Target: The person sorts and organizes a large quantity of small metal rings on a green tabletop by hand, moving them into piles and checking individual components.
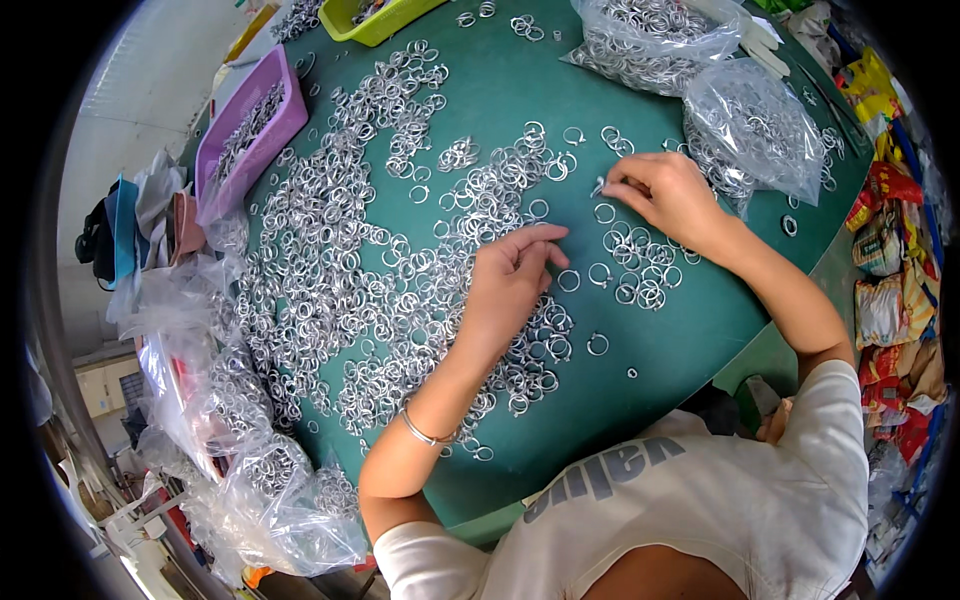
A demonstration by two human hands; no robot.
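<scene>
Many small silver metal rings (pixel 310 230) lie in a broad loose heap over the left and middle of the green table (pixel 520 75). My left hand (pixel 512 275) is over the heap's right edge. Its index finger stretches to the right, the other fingers are partly bent and apart, and nothing shows between them. Farther right, my right hand (pixel 665 195) pinches one silver ring (pixel 598 187) between thumb and fingertips, just above the table. Below that hand sits a smaller group of rings (pixel 645 265). A few single rings lie between the two hands.
Clear plastic bags of rings (pixel 755 130) stand at the far right, beside a white glove (pixel 765 48). A purple basket (pixel 285 115) with rings sits at the left edge, a yellow-green one (pixel 375 25) at the back. More plastic bags (pixel 250 450) crowd the lower left.
</scene>
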